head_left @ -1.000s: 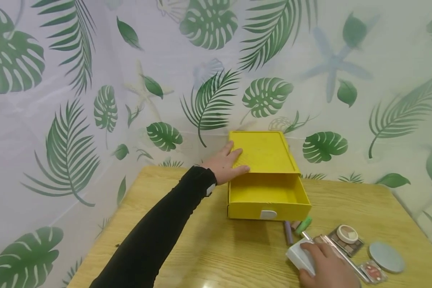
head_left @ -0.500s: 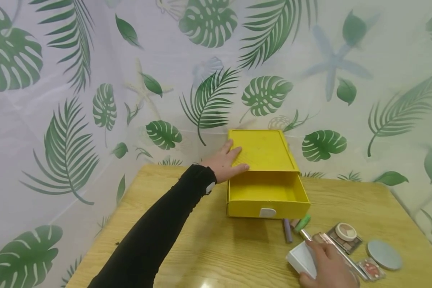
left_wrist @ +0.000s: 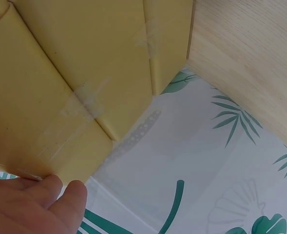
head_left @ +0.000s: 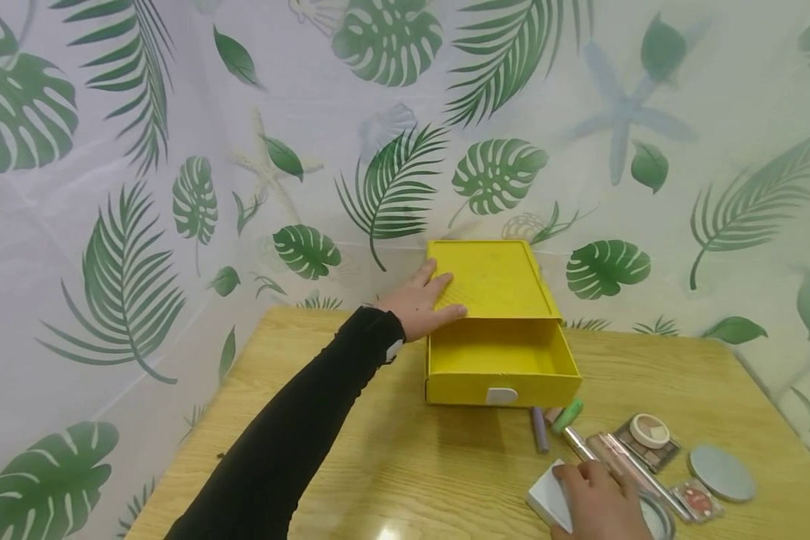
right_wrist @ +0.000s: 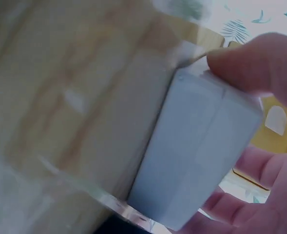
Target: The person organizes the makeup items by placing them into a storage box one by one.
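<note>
At five o'clock from the yellow drawer (head_left: 455, 390), we grip the white box (head_left: 549, 493) with our right hand (head_left: 599, 501); our left hand (head_left: 418, 304), fingers spread, rests on the case (head_left: 501, 279).

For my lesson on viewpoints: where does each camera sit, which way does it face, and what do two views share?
Head: worn on the head, facing forward and down over table, yellow box and makeup; left grip, right grip and black sleeve show.
Left wrist: worn there, aimed at the yellow box's taped surface and backdrop; fingers show.
Right wrist: worn there, aimed at the white box; thumb and fingers show.
Shared: the white box shows in head and right wrist.
</note>
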Motion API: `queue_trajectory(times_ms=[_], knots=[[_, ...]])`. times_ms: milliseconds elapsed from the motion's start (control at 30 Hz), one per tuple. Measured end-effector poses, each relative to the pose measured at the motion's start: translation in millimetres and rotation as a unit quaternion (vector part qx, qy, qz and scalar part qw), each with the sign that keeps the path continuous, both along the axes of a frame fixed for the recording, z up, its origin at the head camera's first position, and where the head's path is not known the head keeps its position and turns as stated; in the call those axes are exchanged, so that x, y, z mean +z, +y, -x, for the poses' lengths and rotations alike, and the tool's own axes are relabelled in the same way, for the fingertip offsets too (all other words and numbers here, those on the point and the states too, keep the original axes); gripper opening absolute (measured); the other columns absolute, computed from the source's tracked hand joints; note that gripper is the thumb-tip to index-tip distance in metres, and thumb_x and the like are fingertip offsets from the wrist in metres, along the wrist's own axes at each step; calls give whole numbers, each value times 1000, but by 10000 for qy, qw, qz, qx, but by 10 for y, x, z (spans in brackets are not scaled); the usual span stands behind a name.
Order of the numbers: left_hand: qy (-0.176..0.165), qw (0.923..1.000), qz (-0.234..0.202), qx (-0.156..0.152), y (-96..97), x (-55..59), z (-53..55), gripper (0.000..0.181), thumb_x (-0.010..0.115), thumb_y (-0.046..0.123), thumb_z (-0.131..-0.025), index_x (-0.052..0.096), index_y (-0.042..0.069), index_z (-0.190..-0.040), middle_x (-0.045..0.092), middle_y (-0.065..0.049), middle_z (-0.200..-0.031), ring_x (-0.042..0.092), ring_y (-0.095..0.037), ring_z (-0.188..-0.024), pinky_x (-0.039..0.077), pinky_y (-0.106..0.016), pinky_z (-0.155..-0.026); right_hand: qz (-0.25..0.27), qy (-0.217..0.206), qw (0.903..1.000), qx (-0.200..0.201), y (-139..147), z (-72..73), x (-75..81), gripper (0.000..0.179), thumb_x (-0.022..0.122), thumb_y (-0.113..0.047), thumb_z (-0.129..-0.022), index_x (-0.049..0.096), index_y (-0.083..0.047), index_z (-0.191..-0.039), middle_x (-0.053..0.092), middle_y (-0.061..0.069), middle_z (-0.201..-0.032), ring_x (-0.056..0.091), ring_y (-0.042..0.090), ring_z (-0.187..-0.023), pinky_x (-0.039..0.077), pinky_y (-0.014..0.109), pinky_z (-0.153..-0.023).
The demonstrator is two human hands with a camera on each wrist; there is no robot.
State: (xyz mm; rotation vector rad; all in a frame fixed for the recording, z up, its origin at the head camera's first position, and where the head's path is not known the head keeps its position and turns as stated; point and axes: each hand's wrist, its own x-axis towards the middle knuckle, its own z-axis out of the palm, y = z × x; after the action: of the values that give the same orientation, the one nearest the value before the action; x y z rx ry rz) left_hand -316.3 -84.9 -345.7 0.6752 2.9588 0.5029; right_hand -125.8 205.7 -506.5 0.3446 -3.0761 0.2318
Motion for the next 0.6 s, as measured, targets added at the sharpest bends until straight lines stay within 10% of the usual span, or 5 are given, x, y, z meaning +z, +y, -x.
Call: queue_trajectory(times_ms=[367,600], knots=[[124,9999,9,19,-24,12,5,78,37,70,-90,21,23,-151,4,-7,-158,18,-21,-137,25,-45,-110,54,-334,9994,59,34,101,35,62,79,-48,-65,60,-19,-115,56,9,-109,53,28,-99,43,61,-83],[156,9999,23,-56,-13,-6,9,79,37,70,-90,22,23,-151,5,-7,-158,19,-21,-136,25,-44,-110,592,372,9970,325,173,91,146,51,79,-38,-65,65,-19,-110,58,12,-109,56,22,-85,51,39,-61]])
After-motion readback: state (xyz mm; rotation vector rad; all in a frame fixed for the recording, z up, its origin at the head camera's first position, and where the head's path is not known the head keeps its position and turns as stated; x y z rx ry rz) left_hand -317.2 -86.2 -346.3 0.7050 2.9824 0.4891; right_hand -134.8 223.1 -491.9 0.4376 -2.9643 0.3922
